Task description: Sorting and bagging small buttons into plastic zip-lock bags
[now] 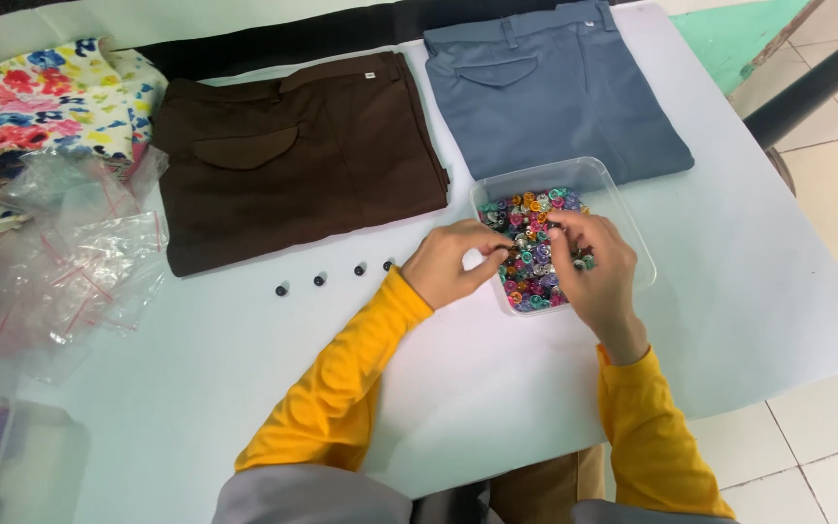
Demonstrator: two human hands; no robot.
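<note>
Both hands in bead tray (623, 218) near table edge: left hand (448, 264) pinching bead, right hand (589, 262) curled (grip unclear). Four dark beads (281, 289) lie left of left hand; bare tabletop below.

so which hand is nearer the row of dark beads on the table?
Left. The left hand sits just right of the dark beads; the right hand is farther right, over the clear tray.

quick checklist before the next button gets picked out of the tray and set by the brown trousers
1. Clear tray flat on the white table: ok.
2. Mixed coloured buttons within reach: ok.
3. Left hand pinching a button: cannot tell, fingertips hide it.
4. Right hand inside the tray: ok.
5. Row of four dark buttons laid below the brown trousers: ok.
6. Grey-blue trousers apart from the row: ok.
</note>
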